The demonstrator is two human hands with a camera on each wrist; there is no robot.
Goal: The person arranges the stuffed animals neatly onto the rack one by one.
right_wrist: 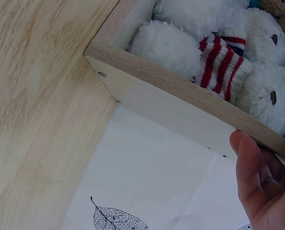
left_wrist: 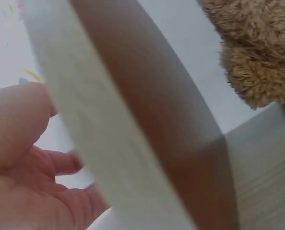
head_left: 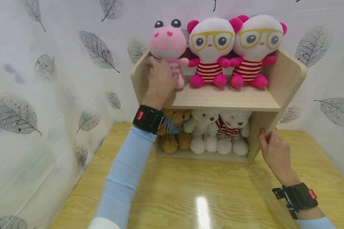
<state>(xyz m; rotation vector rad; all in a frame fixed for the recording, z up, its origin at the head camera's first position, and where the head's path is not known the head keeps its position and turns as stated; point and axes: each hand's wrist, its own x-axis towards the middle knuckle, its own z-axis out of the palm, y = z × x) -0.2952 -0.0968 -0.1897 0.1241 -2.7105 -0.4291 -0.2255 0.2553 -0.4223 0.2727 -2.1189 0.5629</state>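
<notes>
My left hand [head_left: 161, 78] is at the left end of the upper shelf and grips the body of a pink plush toy [head_left: 167, 43] with big eyes on top and heart-shaped nostrils. The toy sits upright, its lower left side hidden behind that hand. In the left wrist view, the shelf board [left_wrist: 94, 110] covers part of the fingers. My right hand [head_left: 276, 156] holds the right side panel [head_left: 258, 130] of the wooden shelf unit, thumb at the front edge and fingers on the outer face. Beside the pink toy sit two pink-and-white panda plush toys [head_left: 210, 51] [head_left: 255, 51] with yellow glasses.
Below, a brown teddy bear [head_left: 176, 127] in blue and two white bears [head_left: 202, 130] [head_left: 233, 133] sit in the lower compartment, one wearing red and white stripes. The unit stands on a wood-grain table [head_left: 172, 190], with a leaf-patterned curtain [head_left: 60, 95] behind.
</notes>
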